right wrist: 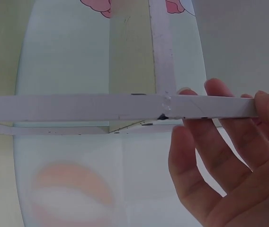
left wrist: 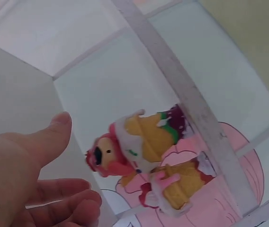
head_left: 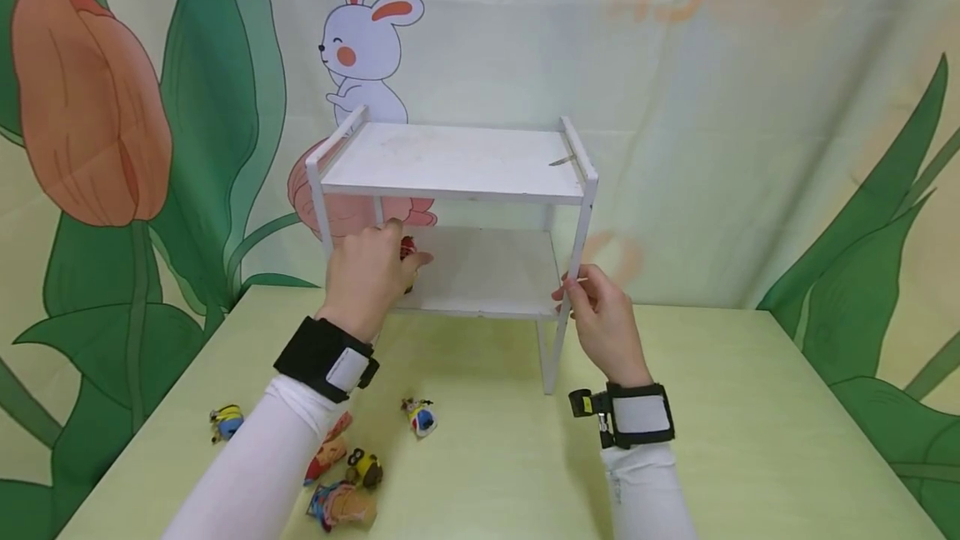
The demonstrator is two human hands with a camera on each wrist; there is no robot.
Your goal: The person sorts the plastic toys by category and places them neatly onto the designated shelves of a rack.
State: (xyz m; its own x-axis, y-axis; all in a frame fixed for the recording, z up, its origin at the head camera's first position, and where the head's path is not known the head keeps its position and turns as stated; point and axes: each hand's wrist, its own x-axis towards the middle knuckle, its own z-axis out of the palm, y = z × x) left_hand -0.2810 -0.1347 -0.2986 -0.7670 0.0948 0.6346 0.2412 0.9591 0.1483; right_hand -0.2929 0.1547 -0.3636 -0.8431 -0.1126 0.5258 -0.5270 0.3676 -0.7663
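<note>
A small white two-tier shelf (head_left: 457,161) stands on the table. My left hand (head_left: 365,277) is at the left end of its lower board (head_left: 480,273), fingers loosely bent. In the left wrist view, a pink-headed toy figurine (left wrist: 144,137) with a tan, cone-like body stands on that board beside a second similar figurine (left wrist: 177,191). A gap shows between the thumb (left wrist: 54,137) and fingers of my left hand, apart from both figurines. With thumb and fingers, my right hand (head_left: 606,323) grips the shelf's front right leg (right wrist: 210,107).
Several toy figurines lie on the table at the front left: a yellow-and-blue one (head_left: 227,422), a yellow-and-brown one (head_left: 364,468), a tan one (head_left: 352,507) and a reddish one (head_left: 324,461). Another figurine (head_left: 420,418) lies before the shelf. A printed curtain (head_left: 697,148) hangs behind.
</note>
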